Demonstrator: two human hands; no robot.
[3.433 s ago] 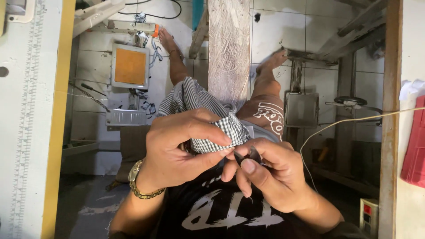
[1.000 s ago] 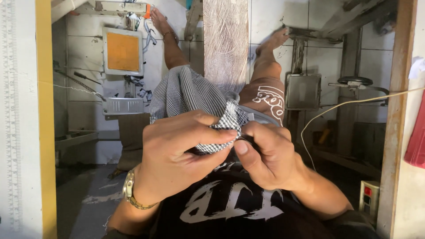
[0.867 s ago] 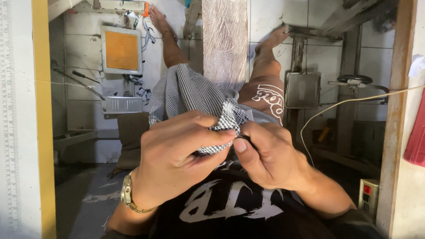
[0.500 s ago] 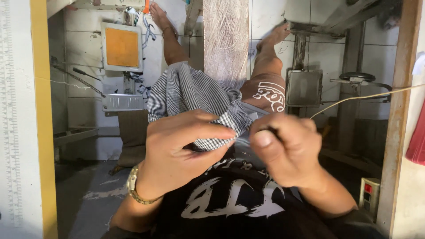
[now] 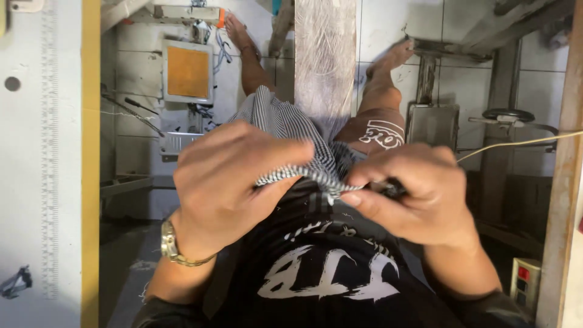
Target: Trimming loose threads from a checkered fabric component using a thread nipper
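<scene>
My left hand (image 5: 231, 182) pinches a bunched piece of black-and-white striped fabric (image 5: 285, 127) between thumb and fingers, in front of my chest. The cloth trails away over my lap toward my bare legs. My right hand (image 5: 419, 194) is closed just to the right of it, its thumb touching the fabric's pinched tip (image 5: 331, 189). A small dark tool (image 5: 395, 188) is held in its curled fingers; its kind cannot be told. A gold wristwatch (image 5: 173, 246) sits on my left wrist.
A white table edge with a printed ruler and a yellow strip (image 5: 91, 152) runs down the left. A worn wooden post (image 5: 325, 54) stands ahead, with an orange-panelled machine part (image 5: 187, 71) left of it. On the right are a wooden frame (image 5: 562, 200), a thin cord (image 5: 516, 144) and a socket box (image 5: 523, 282).
My right hand, pressed against the left one a second ago, has drawn slightly to the right and now meets the fabric only at its tip. My left hand keeps its pinch.
</scene>
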